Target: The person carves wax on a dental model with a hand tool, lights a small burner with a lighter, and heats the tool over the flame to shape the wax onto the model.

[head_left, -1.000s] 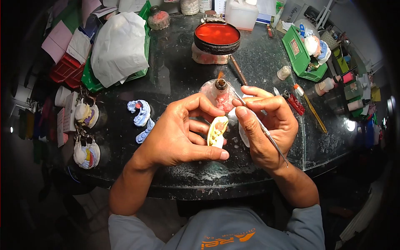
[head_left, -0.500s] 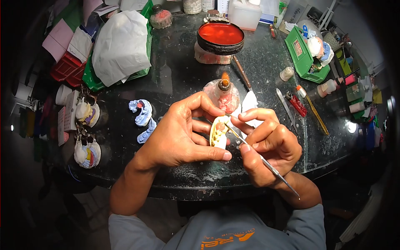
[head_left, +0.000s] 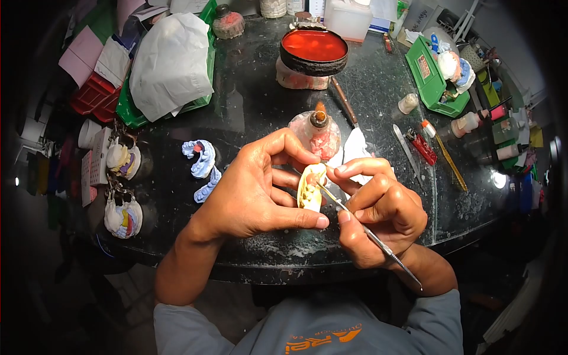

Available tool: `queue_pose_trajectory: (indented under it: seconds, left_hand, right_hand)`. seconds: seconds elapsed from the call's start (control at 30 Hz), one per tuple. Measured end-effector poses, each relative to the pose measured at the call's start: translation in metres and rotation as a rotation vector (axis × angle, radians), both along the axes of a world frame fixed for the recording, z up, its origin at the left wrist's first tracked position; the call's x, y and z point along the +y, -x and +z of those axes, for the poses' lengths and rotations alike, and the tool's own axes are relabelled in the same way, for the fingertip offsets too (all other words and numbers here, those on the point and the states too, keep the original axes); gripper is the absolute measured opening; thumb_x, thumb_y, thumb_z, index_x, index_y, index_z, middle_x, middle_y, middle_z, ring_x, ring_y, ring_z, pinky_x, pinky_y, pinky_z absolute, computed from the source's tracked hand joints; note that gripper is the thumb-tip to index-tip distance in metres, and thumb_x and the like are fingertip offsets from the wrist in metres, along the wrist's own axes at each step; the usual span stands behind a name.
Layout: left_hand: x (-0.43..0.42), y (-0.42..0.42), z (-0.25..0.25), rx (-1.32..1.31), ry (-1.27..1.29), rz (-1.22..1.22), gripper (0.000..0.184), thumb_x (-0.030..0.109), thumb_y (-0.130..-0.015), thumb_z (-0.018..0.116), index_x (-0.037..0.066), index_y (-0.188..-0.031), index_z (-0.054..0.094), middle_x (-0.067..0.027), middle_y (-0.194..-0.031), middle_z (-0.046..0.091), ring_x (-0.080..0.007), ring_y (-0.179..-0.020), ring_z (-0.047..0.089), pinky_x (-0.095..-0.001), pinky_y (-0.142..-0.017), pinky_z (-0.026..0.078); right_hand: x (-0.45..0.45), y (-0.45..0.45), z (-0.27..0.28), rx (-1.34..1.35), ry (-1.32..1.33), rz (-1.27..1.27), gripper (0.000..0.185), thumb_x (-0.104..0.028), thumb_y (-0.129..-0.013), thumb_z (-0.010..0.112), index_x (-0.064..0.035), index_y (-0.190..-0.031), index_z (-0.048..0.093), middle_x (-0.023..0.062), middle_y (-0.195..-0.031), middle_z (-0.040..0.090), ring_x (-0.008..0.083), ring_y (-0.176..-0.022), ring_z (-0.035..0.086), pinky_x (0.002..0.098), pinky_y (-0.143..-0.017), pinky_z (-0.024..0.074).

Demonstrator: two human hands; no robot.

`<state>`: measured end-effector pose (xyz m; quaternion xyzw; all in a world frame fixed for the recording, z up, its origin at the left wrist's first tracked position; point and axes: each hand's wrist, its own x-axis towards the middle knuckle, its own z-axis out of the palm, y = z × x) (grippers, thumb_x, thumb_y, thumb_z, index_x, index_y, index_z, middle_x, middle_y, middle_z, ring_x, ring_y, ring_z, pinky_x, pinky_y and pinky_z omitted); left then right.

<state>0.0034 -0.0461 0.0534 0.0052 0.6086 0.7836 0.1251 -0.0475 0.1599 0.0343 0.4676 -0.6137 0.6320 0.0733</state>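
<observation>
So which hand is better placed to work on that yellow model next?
Probably the right hand: it holds the tool, whose tip is at the model. The left hand is occupied gripping the model.

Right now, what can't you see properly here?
All in the head view:
Yellow dental model: its back faces away, toward the left hand.
Metal carver: its tip is too small to tell whether it touches the model.
Left green tray: a white sheet hides what's beneath.
</observation>
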Motion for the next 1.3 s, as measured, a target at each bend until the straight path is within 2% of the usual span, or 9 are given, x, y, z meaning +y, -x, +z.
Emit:
queue_pose_trajectory:
  seconds: [0.4, 0.8, 1.3]
  left_hand:
    - [0.0001, 0.0001, 0.0017, 0.008, 0.004, 0.005, 0.062, -0.012, -0.065, 0.087, -0.001, -0.113, 0.049, -0.016, -0.115, 0.061, -0.0237, -0.1, 0.071, -0.0317, -0.077, 0.065]
    - [0.0001, -0.0009, 0.0035, -0.001, 0.01, 0.007, 0.063, -0.012, -0.065, 0.087, 0.0, -0.114, 0.048, -0.0161, -0.116, 0.061, -0.0275, -0.098, 0.072, -0.0339, -0.079, 0.065]
    - [-0.0002, -0.0004, 0.0031, 0.0, 0.013, 0.004, 0.062, -0.012, -0.065, 0.087, -0.001, -0.113, 0.049, -0.0156, -0.115, 0.062, -0.0269, -0.098, 0.072, -0.0333, -0.078, 0.065]
  right_hand:
    - [-0.0004, 0.0008, 0.0008, 0.017, -0.014, -0.004, 0.023, 0.011, -0.073, 0.065, -0.0025, -0.073, 0.047, 0.0108, -0.073, 0.063, 0.0341, -0.102, 0.065, 0.049, -0.087, 0.0622]
    - [0.0025, 0.0018, 0.0021, -0.007, -0.007, 0.012, 0.023, 0.011, -0.074, 0.064, -0.0031, -0.072, 0.046, 0.0101, -0.072, 0.062, 0.0332, -0.104, 0.064, 0.0498, -0.088, 0.0615]
    - [0.002, 0.0021, 0.0019, 0.003, -0.007, 0.012, 0.024, 0.011, -0.075, 0.065, -0.003, -0.073, 0.046, 0.01, -0.072, 0.061, 0.033, -0.102, 0.065, 0.0493, -0.088, 0.0619]
